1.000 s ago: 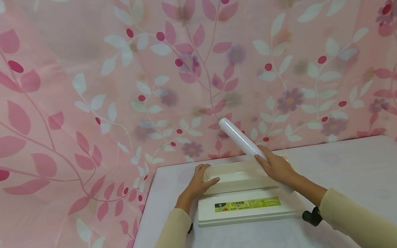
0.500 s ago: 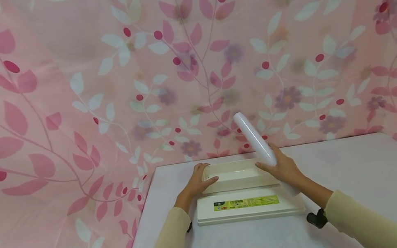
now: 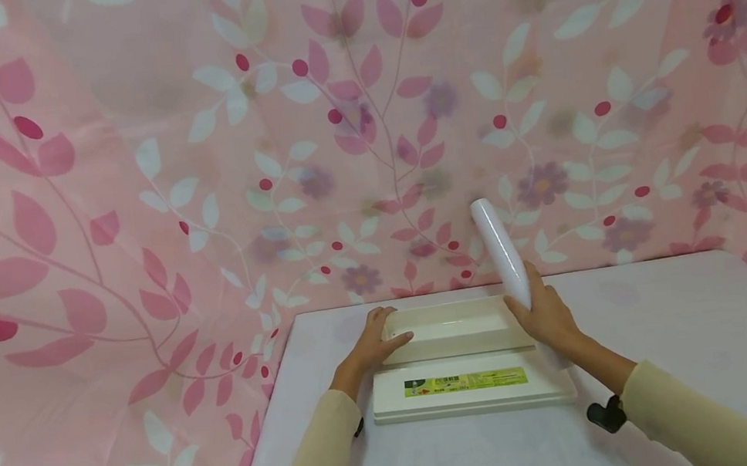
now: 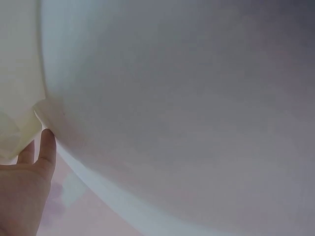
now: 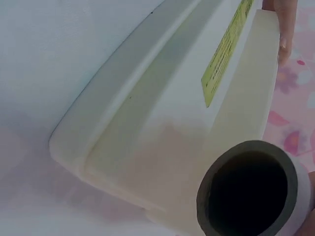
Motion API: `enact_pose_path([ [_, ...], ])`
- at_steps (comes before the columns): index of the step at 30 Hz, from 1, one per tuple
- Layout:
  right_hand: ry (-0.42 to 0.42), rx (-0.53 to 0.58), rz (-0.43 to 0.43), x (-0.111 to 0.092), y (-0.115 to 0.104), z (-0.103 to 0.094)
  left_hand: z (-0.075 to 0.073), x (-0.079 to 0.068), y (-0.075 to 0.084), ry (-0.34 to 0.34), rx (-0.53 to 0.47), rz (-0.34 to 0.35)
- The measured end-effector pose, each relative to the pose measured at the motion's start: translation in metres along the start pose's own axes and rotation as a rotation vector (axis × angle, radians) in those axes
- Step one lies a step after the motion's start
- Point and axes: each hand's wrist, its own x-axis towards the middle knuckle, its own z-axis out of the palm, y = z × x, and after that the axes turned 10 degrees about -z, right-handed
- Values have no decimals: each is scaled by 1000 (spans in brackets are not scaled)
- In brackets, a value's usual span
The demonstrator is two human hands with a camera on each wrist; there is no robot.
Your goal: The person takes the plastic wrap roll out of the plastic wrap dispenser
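My right hand (image 3: 548, 316) grips a roll of cling film (image 3: 503, 252), its upper end tilted up and leaning left. In the right wrist view the roll's open end (image 5: 291, 184) shows a dark hollow core. At the left end of a cream plastic box (image 3: 457, 345), my left hand (image 3: 374, 342) holds the wall, thumb over the rim and fingers outside. The box is open, and its visible inside is bare. Before it lies a flat cream lid (image 3: 464, 401) with a yellow-green printed label (image 3: 465, 383). The roll's lower end overlaps the lid's right part in the head view.
A white cloth covers the table (image 3: 675, 351), whose far edge meets a pink floral curtain (image 3: 391, 145) behind. A black wrist strap piece (image 3: 607, 416) hangs below the right sleeve (image 3: 689, 412).
My right hand has moved to the right with the roll, which now stands more upright. The left hand, the box and the lid have stayed in place.
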Motion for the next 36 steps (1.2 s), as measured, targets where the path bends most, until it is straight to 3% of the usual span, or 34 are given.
enact_pose_path([
  [9,38,-68,-45,-3,5,-5,-1,1,0,0,1,0],
  [20,-2,-41,41,-9,9,-11,0,-1,3,-2,-3,-10],
  [27,66,-102,2,-10,16,-17,0,-1,3,-7,-5,-16],
  [36,51,-74,28,-16,27,-22,-1,-1,4,-18,-5,-39],
])
